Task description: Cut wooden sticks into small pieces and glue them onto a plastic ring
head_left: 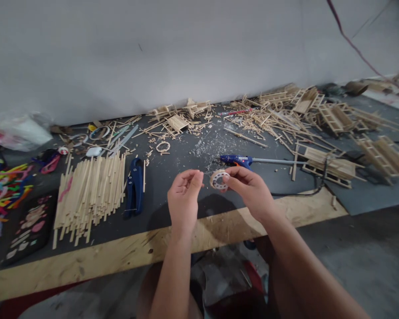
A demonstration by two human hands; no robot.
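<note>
Above the front of the table, my right hand grips a small pale ring between thumb and fingers. The ring has a white inner face with round holes and a wood-coloured outer band. Just left of it, my left hand is closed in a pinch, thumb against fingertips, apart from the ring. Whatever lies in that pinch, if anything, is too small to make out. Behind my right hand lies a blue glue gun with a glue stick in its back. Blue cutters rest further left.
Wooden sticks are piled at left beside a dark phone and colourful strips. A small stick ring lies mid-table. Offcuts and stick-built models crowd the back and right. A black cable runs behind my right wrist.
</note>
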